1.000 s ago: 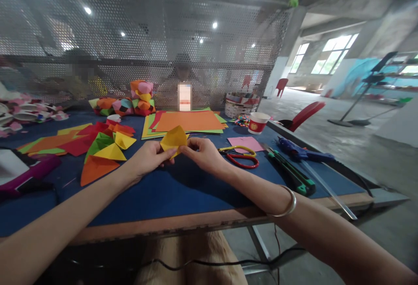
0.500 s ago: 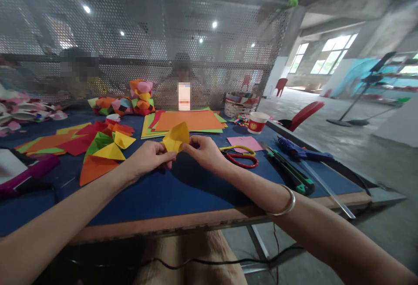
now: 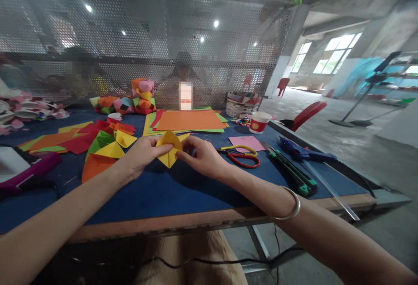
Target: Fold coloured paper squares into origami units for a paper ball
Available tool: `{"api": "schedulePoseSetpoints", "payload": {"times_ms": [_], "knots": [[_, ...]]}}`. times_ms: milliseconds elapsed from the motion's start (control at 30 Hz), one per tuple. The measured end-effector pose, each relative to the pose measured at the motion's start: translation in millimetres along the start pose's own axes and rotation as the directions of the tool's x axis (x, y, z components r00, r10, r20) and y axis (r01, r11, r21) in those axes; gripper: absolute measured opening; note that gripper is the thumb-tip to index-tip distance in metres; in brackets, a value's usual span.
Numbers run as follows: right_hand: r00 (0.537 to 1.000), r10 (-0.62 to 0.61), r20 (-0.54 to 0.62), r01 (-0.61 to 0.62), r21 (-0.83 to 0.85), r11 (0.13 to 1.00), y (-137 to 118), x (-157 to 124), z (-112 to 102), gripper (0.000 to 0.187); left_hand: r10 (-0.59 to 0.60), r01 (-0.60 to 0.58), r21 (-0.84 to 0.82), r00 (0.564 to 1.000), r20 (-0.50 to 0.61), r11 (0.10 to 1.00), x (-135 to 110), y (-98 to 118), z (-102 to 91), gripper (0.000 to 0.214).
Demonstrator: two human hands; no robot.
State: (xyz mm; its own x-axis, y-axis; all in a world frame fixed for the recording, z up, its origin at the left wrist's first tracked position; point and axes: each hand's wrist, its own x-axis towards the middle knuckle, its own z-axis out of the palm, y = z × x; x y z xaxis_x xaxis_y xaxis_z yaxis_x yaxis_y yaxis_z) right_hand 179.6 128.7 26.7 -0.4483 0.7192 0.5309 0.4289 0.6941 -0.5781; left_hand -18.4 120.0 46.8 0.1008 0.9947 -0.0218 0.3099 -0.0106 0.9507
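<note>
Between my two hands, just above the blue table top, is a folded piece of yellow paper [image 3: 169, 156] with a pointed lower corner and a crease down its middle. My left hand [image 3: 146, 152] pinches its left side, thumb lying across the front. On the other side, the thumb and fingers of my right hand [image 3: 200, 154] close on the paper's right edge. Folded paper pieces [image 3: 109, 150] in green, yellow and orange lie left of my left hand. Scissors [image 3: 243, 156] with yellow and red handles rest right of my right hand, touching a pink paper square [image 3: 246, 143].
Behind my hands lies a stack of coloured sheets [image 3: 189, 120]. A green-black utility knife [image 3: 292, 174], a blue glue gun [image 3: 303, 150], a metal ruler [image 3: 329, 189] and a paper cup [image 3: 259, 123] are at right. A purple device [image 3: 29, 171] stands left. Perforated mesh [image 3: 209, 49] closes the back.
The yellow paper has turned and tipped over, so its point now faces down and its creased face shows. My left thumb has moved onto its front; both hands still hold it.
</note>
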Motion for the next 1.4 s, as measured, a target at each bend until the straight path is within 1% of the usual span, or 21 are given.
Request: {"api": "schedulePoseSetpoints", "payload": {"times_ms": [33,100,133,167,233,333,467,533,767,933,1000,1067,1133,1200,1333,1400], "knots": [[0.999,-0.031,-0.033,0.031,-0.009,0.999,-1.1,-0.4,-0.9,0.013,-0.023,0.023,-0.042,1.0,-0.003,0.999,0.1,0.7,-0.4,0.023],[0.991,-0.103,-0.081,0.1,-0.041,0.994,-3.5,-1.0,-2.9,0.033,-0.064,0.064,-0.123,0.998,-0.001,0.99,-0.2,3.0,-1.0,0.024],[0.986,-0.141,-0.091,0.136,-0.06,0.989,-4.4,-1.4,-3.7,0.039,-0.08,0.079,-0.157,0.997,0.003,0.984,-0.6,4.3,-1.2,0.025],[0.98,-0.177,-0.093,0.17,-0.08,0.982,-5.1,-1.8,-4.3,0.04,-0.093,0.093,-0.187,0.996,0.009,0.978,-1.0,5.6,-1.1,0.025],[0.968,-0.234,-0.089,0.223,-0.12,0.968,-5.5,-2.5,-4.7,0.036,-0.111,0.115,-0.23,0.993,0.028,0.966,-2.1,7.6,-0.6,0.024],[0.954,-0.286,-0.092,0.267,-0.174,0.948,-4.7,-2.9,-4.3,0.024,-0.128,0.14,-0.258,0.99,0.065,0.956,-2.8,7.8,0.7,0.024],[0.94,-0.331,-0.088,0.306,-0.217,0.927,-4.1,-2.7,-4.4,0.008,-0.126,0.147,-0.238,0.987,0.101,0.96,-1.7,2.9,0.7,0.025],[0.94,-0.331,-0.083,0.305,-0.231,0.924,-4.2,-2.9,-4.4,0.004,-0.114,0.136,-0.208,0.987,0.117,0.969,-1.3,-0.2,0.3,0.027],[0.964,-0.245,-0.1,0.215,-0.247,0.945,-4.1,-3.8,-2.1,0.008,-0.039,0.05,-0.08,0.99,0.138,0.996,-1.9,-5.4,2.5,0.026],[0.977,-0.163,-0.135,0.135,-0.197,0.971,-8.0,-3.6,-1.1,0.009,0.025,-0.017,-0.055,0.988,0.153,0.998,-2.0,-6.3,4.0,0.023],[0.981,-0.119,-0.153,0.096,-0.149,0.984,-8.9,-3.5,-0.7,0.014,0.05,-0.042,-0.053,0.987,0.153,0.998,-1.8,-6.8,4.1,0.023],[0.984,-0.061,-0.164,0.047,-0.086,0.995,-8.2,-3.2,0.0,0.024,0.075,-0.068,-0.051,0.986,0.151,0.996,-1.6,-6.9,4.5,0.023],[0.988,0.002,-0.153,-0.005,-0.016,1.0,-6.2,-2.4,0.7,0.031,0.101,-0.095,-0.047,0.984,0.146,0.994,-2.0,-6.5,5.6,0.024],[0.992,0.057,-0.116,-0.051,0.047,0.998,-4.0,-1.3,0.8,0.028,0.128,-0.123,-0.039,0.982,0.142,0.992,-3.0,-5.5,7.2,0.026],[0.991,0.124,-0.047,-0.117,0.128,0.985,-3.4,0.7,-0.9,0.009,0.177,-0.179,0.001,0.973,0.145,0.984,-4.7,-3.9,9.8,0.032],[0.989,0.145,-0.035,-0.138,0.154,0.978,-4.7,1.4,-1.7,0.007,0.184,-0.195,0.058,0.97,0.16,0.979,-3.6,-5.0,9.5,0.031]]}}
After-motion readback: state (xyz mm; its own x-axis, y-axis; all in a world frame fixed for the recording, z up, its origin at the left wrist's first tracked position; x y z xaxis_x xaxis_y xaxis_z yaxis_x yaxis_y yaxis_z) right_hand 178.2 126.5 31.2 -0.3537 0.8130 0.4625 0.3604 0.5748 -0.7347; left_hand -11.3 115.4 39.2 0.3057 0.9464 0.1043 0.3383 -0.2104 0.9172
